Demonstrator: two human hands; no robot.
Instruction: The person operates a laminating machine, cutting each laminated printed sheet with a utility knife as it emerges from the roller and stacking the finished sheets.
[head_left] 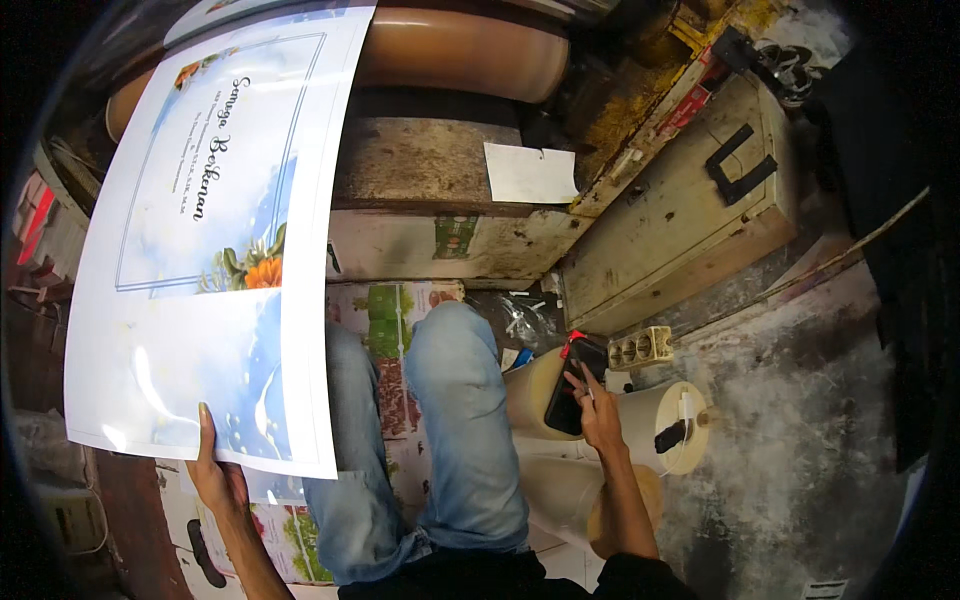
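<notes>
A large glossy printed sheet (190, 330) with blue washes, orange flowers and dark script fills the left side, bowed along its length. My left hand (222, 480) pinches its near edge, thumb on top and the other fingers partly hidden beneath. Its far end lies over a brown roller (470, 52). On the right, a black phone (568, 408) with a red corner rests tilted on a pale thick roll (530, 390). My right hand (598, 410) reaches over the phone, fingers stretched out and touching its screen. Something thin and whitish shows between those fingers, too small to make out.
Beside the phone are a power strip (640, 348) and a roll end with a white charger (686, 410) and cable. Ahead stand a worn wooden ledge (420, 160) with a white paper piece (530, 172), and a grimy metal cabinet (680, 220). My knees (455, 360) sit between my hands.
</notes>
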